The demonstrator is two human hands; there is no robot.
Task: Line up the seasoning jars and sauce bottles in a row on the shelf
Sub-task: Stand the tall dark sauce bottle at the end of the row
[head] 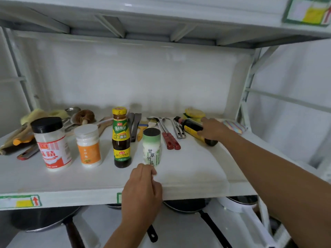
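Observation:
Four containers stand in a row on the white shelf (188,176): a black-capped jar with a red label (52,144), a white jar with an orange label (89,145), a dark sauce bottle with a yellow cap (121,138), and a green and white salt shaker (151,147). A dark soy sauce bottle (192,128) lies on its side at the back right. My right hand (213,129) closes around its lower body. My left hand (143,188) rests with curled fingers at the shelf's front edge, just below the salt shaker, holding nothing.
Behind the row lie spoons, red-handled utensils (171,140), spatulas, a pastry brush (143,127), a wooden brush (84,116) and yellow sponges (194,113). Frying pans (186,205) sit on the shelf below. Another shelf hangs close overhead.

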